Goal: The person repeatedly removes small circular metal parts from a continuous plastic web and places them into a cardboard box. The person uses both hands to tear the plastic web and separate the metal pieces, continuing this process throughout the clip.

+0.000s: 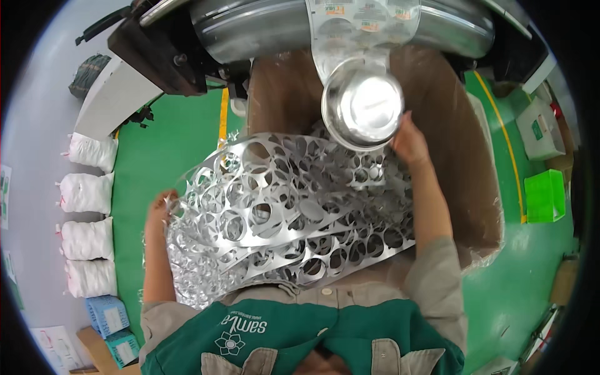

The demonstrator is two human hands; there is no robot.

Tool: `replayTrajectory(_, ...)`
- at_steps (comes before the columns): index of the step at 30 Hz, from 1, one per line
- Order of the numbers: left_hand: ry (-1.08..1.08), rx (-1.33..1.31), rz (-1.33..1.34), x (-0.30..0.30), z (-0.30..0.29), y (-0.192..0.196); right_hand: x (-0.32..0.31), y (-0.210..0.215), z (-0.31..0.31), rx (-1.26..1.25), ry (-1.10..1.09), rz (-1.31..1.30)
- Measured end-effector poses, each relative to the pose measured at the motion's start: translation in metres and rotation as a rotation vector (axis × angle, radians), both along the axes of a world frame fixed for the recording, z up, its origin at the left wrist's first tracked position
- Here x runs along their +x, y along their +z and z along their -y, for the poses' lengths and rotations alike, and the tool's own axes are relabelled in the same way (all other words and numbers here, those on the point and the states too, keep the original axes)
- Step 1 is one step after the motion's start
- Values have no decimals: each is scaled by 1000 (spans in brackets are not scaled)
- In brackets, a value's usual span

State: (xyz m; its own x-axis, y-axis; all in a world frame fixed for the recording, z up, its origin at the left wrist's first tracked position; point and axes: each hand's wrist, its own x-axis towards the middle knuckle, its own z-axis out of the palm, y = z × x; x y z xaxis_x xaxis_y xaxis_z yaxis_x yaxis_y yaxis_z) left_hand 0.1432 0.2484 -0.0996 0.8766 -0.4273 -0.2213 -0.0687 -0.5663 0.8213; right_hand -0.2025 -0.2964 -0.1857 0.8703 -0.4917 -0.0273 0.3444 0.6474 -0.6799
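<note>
My right hand (410, 142) grips a round, shiny metal bowl (361, 106) by its right rim, just below a printed film strip (362, 22) that hangs from the machine. The bowl hides the strip's lower end. On the left, my left hand (162, 207) is slightly blurred, its fingers closed at the edge of a silvery foil sheet (284, 231) punched with round holes. Crumpled lengths of this foil heap up in front of my body and reach into the large brown box (453, 156).
Across the top runs a metal roller (244, 31) with dark brackets. White sacks (87, 192) line the left wall, with blue packs (107, 315) below them. A bright green bin (544, 197) stands on the right. Yellow lines mark the green floor (169, 137).
</note>
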Motion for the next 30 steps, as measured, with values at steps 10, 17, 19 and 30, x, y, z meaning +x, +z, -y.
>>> replayTrajectory(10, -644, 101, 382, -77, 170, 72, -1, -60, -42, -1747, 721, -1221)
replayTrajectory(17, -937, 593, 654, -129, 177, 132, 18, 85, -43, -1618, -7, -823)
replayTrajectory(19, -943, 391, 914, -143, 175, 147, 19, 147, -56, -1236, -69, -650)
replayTrajectory(30, -1361, 211, 968, -205, 148, 157, 17, 8, -46, -1301, 305, -1010)
